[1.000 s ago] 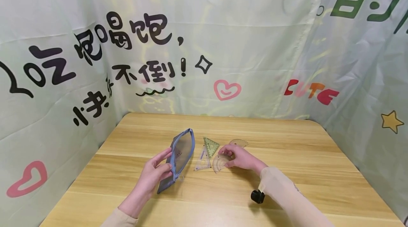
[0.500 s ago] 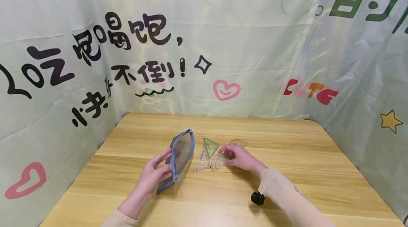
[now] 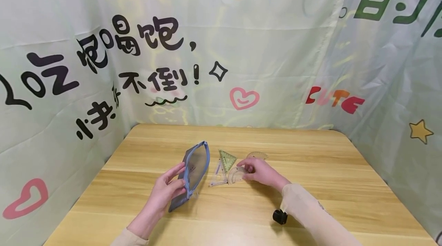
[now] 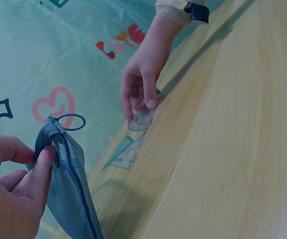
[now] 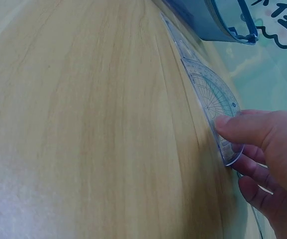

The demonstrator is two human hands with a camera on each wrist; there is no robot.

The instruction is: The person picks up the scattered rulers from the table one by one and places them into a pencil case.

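My left hand point(image 3: 165, 188) grips the side of a blue-edged mesh zipper pouch point(image 3: 198, 169), whose mouth gapes toward the right. In the left wrist view the thumb and fingers pinch the pouch point(image 4: 71, 184) near its zip end, where a loop hangs. My right hand point(image 3: 260, 171) pinches a clear protractor point(image 5: 210, 94), thumb on top and fingers at its curved edge. Left of that protractor lie a green set square point(image 3: 228, 159) and a clear set square point(image 3: 218, 177), partly overlapping. Another protractor point(image 3: 258, 155) lies behind the right hand, partly covered by it.
All of this is on a wooden table point(image 3: 310, 150), with printed cloth point(image 3: 276, 58) hanging along its back and sides. A small black camera point(image 3: 280, 217) is attached at the right wrist, below the sleeve.
The protractor under my right fingers has turned slightly, its lower corner shifting up and left toward the clear set square. The left hand keeps its hold on the pouch, and the view drifts slightly.
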